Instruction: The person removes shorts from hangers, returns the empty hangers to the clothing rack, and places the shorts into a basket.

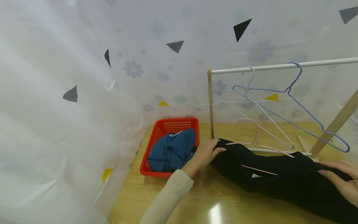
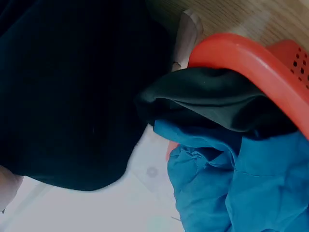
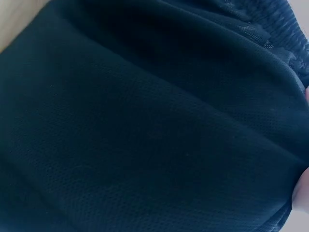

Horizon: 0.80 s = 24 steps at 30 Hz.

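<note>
A black garment (image 1: 279, 183) is stretched sideways between my two hands, with a small white label (image 1: 255, 176) showing at its neck opening. A pink hanger (image 1: 256, 137) sits in that opening, its hook pointing up and its arm ends hidden by the cloth. My left hand (image 1: 205, 153) pinches the garment's left shoulder, beside the basket. At the right edge of the head view, my right hand (image 1: 344, 180) grips the other side between thumb and fingers. Dark cloth (image 3: 145, 121) fills most of the right wrist view.
A red basket (image 1: 148, 168) holding blue cloth (image 1: 174, 152) stands left on the wooden table (image 1: 167, 199). Behind the garment is a rack with a white rail (image 1: 274, 67), where a white hanger (image 1: 268, 115) and a blue hanger (image 1: 307, 113) hang. Patterned sheeting surrounds the table.
</note>
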Tool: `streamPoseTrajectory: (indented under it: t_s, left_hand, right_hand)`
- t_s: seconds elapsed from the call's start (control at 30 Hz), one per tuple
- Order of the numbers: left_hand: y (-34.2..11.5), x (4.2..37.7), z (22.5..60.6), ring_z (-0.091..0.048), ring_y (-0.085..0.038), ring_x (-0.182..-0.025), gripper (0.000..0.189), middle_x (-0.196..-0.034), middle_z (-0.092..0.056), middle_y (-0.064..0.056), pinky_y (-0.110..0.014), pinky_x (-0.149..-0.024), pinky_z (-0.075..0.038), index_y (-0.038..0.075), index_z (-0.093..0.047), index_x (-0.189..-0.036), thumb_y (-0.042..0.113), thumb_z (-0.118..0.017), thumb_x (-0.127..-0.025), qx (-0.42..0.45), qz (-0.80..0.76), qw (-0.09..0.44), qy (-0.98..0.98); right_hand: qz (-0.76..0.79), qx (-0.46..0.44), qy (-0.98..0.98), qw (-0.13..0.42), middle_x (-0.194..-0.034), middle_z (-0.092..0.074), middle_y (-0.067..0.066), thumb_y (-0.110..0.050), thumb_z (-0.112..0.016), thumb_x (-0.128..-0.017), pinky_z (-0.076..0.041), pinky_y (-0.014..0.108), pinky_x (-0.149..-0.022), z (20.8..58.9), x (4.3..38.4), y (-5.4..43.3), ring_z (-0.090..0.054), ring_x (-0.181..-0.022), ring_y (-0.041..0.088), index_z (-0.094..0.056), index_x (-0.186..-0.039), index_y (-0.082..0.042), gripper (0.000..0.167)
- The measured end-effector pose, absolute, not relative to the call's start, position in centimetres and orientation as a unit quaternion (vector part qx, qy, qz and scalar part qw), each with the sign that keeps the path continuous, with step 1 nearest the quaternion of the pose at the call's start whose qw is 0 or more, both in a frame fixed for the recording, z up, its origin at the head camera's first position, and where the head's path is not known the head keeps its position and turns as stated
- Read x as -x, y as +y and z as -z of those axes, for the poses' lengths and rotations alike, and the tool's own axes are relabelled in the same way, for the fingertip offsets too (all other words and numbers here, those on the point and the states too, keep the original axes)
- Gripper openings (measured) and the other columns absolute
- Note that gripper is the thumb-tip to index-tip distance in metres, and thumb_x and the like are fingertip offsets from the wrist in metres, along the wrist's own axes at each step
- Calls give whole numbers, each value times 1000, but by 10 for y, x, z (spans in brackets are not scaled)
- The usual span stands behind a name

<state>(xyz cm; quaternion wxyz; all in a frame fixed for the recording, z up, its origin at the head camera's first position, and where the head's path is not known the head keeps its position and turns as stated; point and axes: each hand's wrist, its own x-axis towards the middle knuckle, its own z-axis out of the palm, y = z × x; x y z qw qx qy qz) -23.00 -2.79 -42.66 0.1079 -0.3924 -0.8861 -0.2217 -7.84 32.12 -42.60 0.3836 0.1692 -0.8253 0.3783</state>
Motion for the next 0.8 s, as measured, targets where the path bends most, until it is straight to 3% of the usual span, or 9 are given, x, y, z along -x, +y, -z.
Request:
streamPoseTrajectory:
  t_s: [0.07, 0.13, 0.3, 0.4, 0.57, 0.67, 0.73, 0.8]
  left_hand:
    - [-30, 227, 426, -58, -11, -74, 22, -81, -62, 0, -15, -67, -46, 12, -59, -92, 33, -54, -91, 390, 233, 115, -883]
    - [-31, 225, 426, -60, -12, -75, 21, -81, -63, 0, -17, -68, -48, 12, -59, -93, 32, -55, -91, 387, 240, 132, -880]
    - [-36, 222, 430, -66, -14, -78, 22, -89, -70, -2, -21, -72, -53, 10, -63, -98, 29, -60, -87, 379, 254, 203, -867]
    - [-41, 222, 434, -67, -13, -74, 31, -87, -72, -2, -21, -68, -53, 10, -66, -95, 38, -53, -91, 378, 264, 249, -851]
    - [-49, 221, 437, -63, -10, -60, 57, -70, -68, -2, -17, -56, -49, 8, -67, -85, 50, -29, -94, 390, 279, 312, -820]
    - [-56, 222, 440, -59, -9, -55, 54, -65, -66, -3, -16, -52, -46, 7, -65, -83, 48, -32, -95, 385, 292, 340, -807]
    - [-61, 223, 442, -59, -9, -55, 52, -68, -67, -4, -17, -52, -47, 6, -65, -84, 46, -34, -95, 376, 305, 352, -801]
    - [-66, 224, 444, -63, -10, -58, 51, -73, -70, -5, -19, -55, -50, 5, -66, -86, 46, -36, -95, 367, 316, 363, -796]
  right_hand:
    - [-376, -201, -820, 382, -101, -58, -32, -24, -59, -88, -41, -1, -74, 414, 84, 312, -53, -87, -20, -69, -84, 7, 33]
    - [-350, -210, -827, 386, -102, -55, -35, -44, -53, -84, -39, -1, -78, 406, 89, 305, -51, -90, -21, -70, -84, 5, 51]
    - [-313, -225, -834, 395, -94, -53, -37, -53, -50, -81, -38, -2, -76, 398, 100, 296, -47, -85, -23, -72, -84, -5, 53]
    - [-316, -244, -829, 391, -93, -54, -34, -52, -51, -82, -38, -2, -76, 394, 106, 294, -48, -84, -22, -72, -84, -5, 51]
    - [-335, -272, -816, 385, -93, -57, -30, -45, -52, -85, -40, 0, -72, 385, 110, 296, -51, -80, -17, -70, -82, 4, 52]
    - [-345, -263, -813, 387, -94, -57, -31, -42, -52, -85, -41, 0, -72, 382, 111, 303, -52, -81, -17, -71, -81, 2, 48]
    - [-346, -253, -814, 392, -96, -56, -34, -37, -51, -87, -36, 0, -64, 383, 111, 312, -48, -75, -18, -72, -84, 0, 42]
    - [-360, -242, -808, 399, -97, -58, -34, -30, -53, -89, -35, 0, -63, 387, 111, 324, -49, -77, -18, -72, -86, 0, 36]
